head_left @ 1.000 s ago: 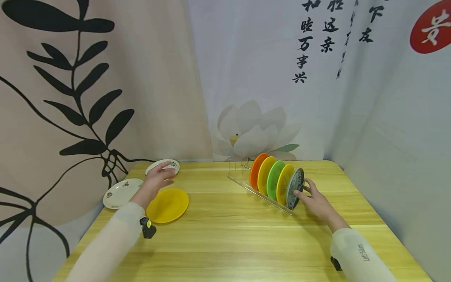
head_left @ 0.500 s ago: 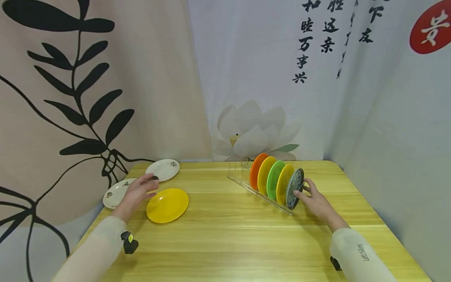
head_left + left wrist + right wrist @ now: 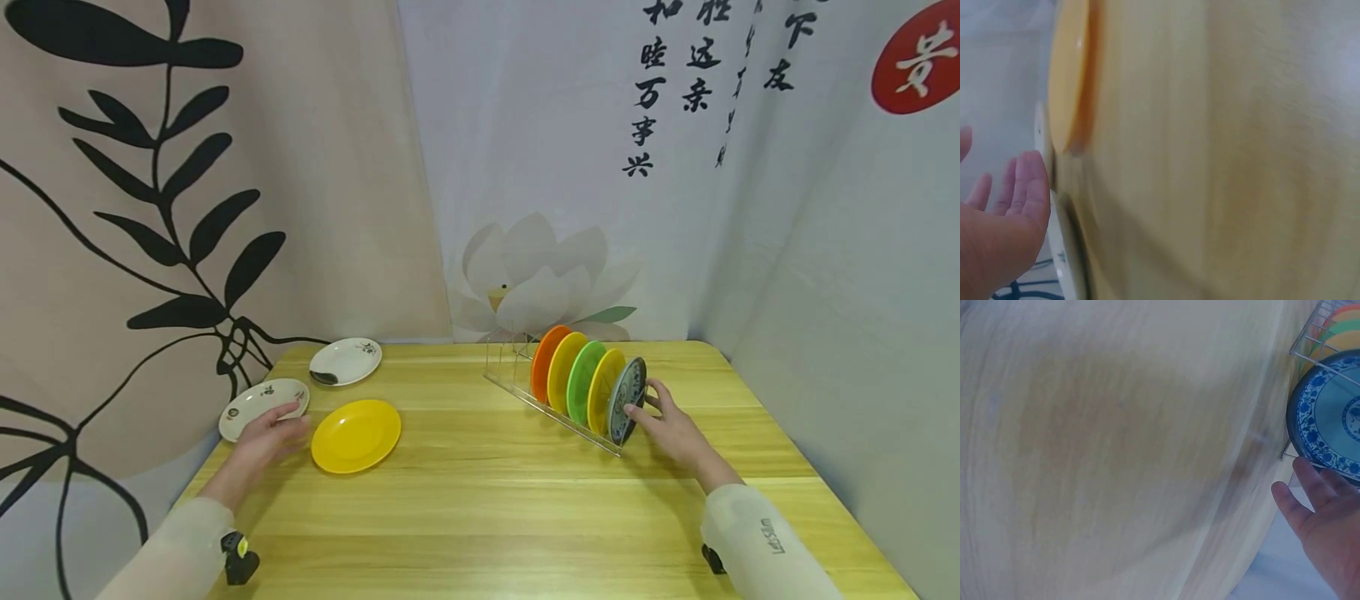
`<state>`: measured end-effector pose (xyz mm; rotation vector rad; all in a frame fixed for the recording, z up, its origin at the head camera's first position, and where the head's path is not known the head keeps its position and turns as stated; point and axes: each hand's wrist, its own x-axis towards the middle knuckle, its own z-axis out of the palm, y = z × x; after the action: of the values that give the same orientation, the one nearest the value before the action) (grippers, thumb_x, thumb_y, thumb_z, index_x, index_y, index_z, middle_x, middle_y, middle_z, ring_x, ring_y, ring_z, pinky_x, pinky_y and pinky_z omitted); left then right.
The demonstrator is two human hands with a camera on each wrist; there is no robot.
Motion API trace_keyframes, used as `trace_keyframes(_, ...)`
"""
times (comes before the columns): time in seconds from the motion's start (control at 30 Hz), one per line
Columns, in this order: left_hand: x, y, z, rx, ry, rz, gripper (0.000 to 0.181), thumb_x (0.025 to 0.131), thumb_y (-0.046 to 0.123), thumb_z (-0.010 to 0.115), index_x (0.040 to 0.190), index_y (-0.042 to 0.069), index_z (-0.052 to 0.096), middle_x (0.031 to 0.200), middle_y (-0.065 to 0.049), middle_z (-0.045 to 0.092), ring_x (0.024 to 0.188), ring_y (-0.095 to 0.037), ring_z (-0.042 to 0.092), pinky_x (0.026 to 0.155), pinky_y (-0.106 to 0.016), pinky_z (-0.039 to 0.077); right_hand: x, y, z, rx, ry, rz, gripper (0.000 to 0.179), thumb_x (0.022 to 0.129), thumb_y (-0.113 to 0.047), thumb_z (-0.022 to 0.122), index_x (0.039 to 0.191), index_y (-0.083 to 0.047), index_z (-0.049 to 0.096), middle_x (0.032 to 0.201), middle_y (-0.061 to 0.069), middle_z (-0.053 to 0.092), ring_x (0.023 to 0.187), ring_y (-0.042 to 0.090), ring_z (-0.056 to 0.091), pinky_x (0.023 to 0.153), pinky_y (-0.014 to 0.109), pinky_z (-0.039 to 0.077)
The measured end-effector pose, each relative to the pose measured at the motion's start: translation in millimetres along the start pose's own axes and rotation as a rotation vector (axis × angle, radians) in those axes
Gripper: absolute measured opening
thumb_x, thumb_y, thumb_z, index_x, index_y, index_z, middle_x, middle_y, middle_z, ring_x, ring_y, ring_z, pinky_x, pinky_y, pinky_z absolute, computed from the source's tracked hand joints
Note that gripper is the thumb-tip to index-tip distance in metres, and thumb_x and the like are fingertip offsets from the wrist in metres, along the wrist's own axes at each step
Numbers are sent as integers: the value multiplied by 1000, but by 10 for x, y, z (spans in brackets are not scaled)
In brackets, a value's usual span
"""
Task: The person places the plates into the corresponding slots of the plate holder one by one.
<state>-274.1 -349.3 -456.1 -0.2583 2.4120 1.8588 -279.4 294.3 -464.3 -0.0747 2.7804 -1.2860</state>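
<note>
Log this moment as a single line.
Left hand: empty, near front white plate | Right hand: at rim of blue plate, grip unclear | Rack: five plates on edge | Table: yellow plate, two white plates

"What stands in the wire rack (image 3: 520, 397)?"

"Five plates on edge: orange plate (image 3: 544, 367), first yellow plate (image 3: 562, 372), green plate (image 3: 582, 382), second yellow plate (image 3: 602, 390), then the patterned plate (image 3: 624, 393) at the near end."

"And the right grip (image 3: 675, 427)?"

"Thumb and fingers at that last plate's rim. How firmly, I can't tell."

"The left grip (image 3: 264, 444)?"

"Fingers loosely extended, partly covering the near white plate (image 3: 258, 402), beside a flat yellow plate (image 3: 356, 436) on the desk (image 3: 450, 517). A far white plate (image 3: 347, 360) lies by the back edge."
</note>
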Motion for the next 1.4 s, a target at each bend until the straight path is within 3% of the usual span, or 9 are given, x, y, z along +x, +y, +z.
trace_keyframes(0.1,-19,-66,-20,-18,0,-15,74,99,23,62,154,-6,21,113,-2,65,97,-8,62,96,-40,52,4,3,-1,2,1,1,85,100,-56,47,159,-14,2,156,32,21,133,53,37,107,67,30)
trace_keyframes(0.2,-33,-113,-20,-11,-3,-32,75,99,23,63,154,-6,20,119,-11,63,99,-13,62,94,-40,53,4,3,-2,3,2,2,85,100,-56,47,159,-14,2,156,32,21,133,53,37,107,67,30)
trace_keyframes(0.33,-40,-175,3,30,-25,-52,76,100,23,62,154,-7,18,139,-28,47,104,-21,63,94,-42,53,3,1,-2,1,1,4,85,100,-56,47,159,-14,1,156,32,21,133,53,37,107,67,30)
trace_keyframes(0.43,-40,-223,30,39,-54,-58,76,100,21,61,154,-8,15,144,-32,40,108,-23,63,94,-42,53,5,4,3,-5,-2,5,86,100,-56,46,159,-14,0,156,32,21,134,53,36,107,67,30)
trace_keyframes(1.0,-9,-296,117,-7,-62,-78,79,96,13,66,152,-11,16,125,-23,60,96,-15,64,87,-36,56,-21,-45,0,-2,-10,5,84,101,-55,46,158,-12,1,155,34,20,133,55,36,107,66,31)
trace_keyframes(1.13,3,-291,168,-30,-73,-77,80,97,12,64,153,-10,13,139,-36,43,98,-14,63,88,-35,56,-15,-41,1,0,-10,7,84,101,-55,46,158,-12,2,155,34,20,133,55,36,107,66,31)
trace_keyframes(1.23,7,-273,213,-67,-71,-84,80,97,13,64,155,-7,12,148,-37,30,99,-14,63,88,-34,56,-7,-33,2,2,-10,6,84,101,-55,46,158,-12,2,155,34,20,133,55,36,107,66,31)
trace_keyframes(1.4,43,-230,290,-123,-72,-80,80,97,9,64,156,-4,12,147,-35,29,96,-15,63,86,-34,57,5,-12,3,6,-10,7,85,100,-55,47,158,-13,2,156,34,20,133,54,36,107,66,31)
